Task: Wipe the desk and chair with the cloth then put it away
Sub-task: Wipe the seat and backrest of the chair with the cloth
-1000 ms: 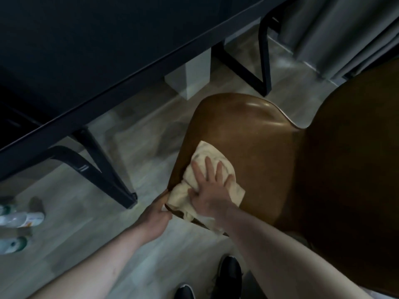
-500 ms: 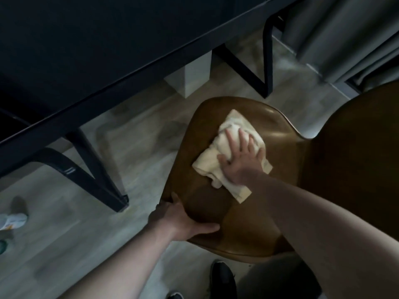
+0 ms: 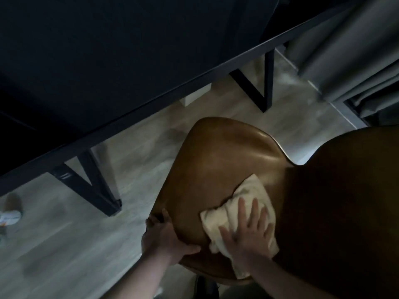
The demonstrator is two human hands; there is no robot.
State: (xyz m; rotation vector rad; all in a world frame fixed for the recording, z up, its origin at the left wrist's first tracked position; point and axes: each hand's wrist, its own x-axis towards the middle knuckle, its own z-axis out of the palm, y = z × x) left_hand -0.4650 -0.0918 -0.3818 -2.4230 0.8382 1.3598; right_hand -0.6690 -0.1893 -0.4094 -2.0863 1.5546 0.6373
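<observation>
The flat right hand (image 3: 248,230) has drawn the crumpled cream cloth (image 3: 241,203) back across the brown moulded chair seat (image 3: 216,160); the left hand (image 3: 164,236) still grips the seat edge. Seat wiping continues.

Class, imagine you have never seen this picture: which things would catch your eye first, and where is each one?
The pale cloth stands out most, spread on the brown chair seat at lower centre, with the right hand pressing flat on it. Beside it the left hand grips the seat's near-left edge. Above, the dark desk fills the upper left, its black legs standing on the pale wood floor.
</observation>
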